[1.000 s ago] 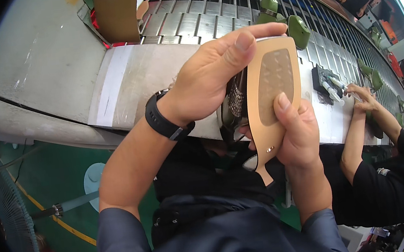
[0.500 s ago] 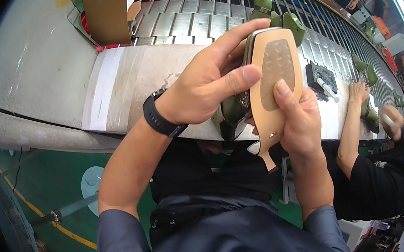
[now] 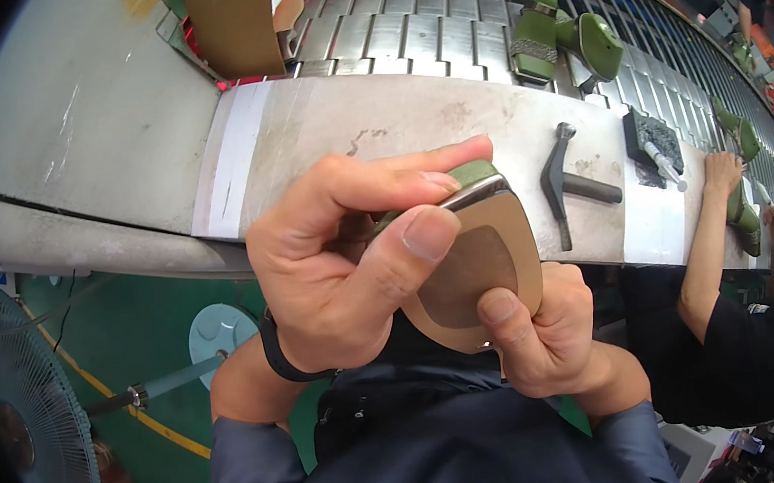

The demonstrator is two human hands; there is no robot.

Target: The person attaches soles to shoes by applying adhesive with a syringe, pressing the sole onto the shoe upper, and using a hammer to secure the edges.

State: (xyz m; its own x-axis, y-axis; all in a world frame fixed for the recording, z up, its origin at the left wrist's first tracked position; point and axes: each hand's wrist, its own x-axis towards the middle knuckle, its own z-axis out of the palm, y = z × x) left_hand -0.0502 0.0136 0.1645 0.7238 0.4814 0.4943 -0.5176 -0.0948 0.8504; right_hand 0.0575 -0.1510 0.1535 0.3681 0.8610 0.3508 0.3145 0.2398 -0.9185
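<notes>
Close in front of me I hold a green shoe (image 3: 468, 280), its tan sole with a darker inset patch turned toward me. My left hand (image 3: 333, 267) is closed at the shoe's toe end, thumb on the sole's edge and fingers over the green upper. Lower on the other side, my right hand (image 3: 550, 333) grips the shoe with its thumb pressed on the sole. Much of the upper and the heel is hidden. Beyond the shoe, a hammer (image 3: 555, 179) with a dark handle lies on the pale bench (image 3: 391, 107).
Two green heeled shoes (image 3: 535, 45) stand on the metal roller conveyor (image 3: 382, 27) behind the bench. A black tray (image 3: 650, 140) holds a white tube. A co-worker's hand (image 3: 723, 171) is at the right. A fan (image 3: 39, 415) stands at lower left, a brown board (image 3: 233, 25) at the back.
The shoe has come down and nearer to me, with its toe tilted toward me. Both hands have moved with it. The hammer on the bench now shows.
</notes>
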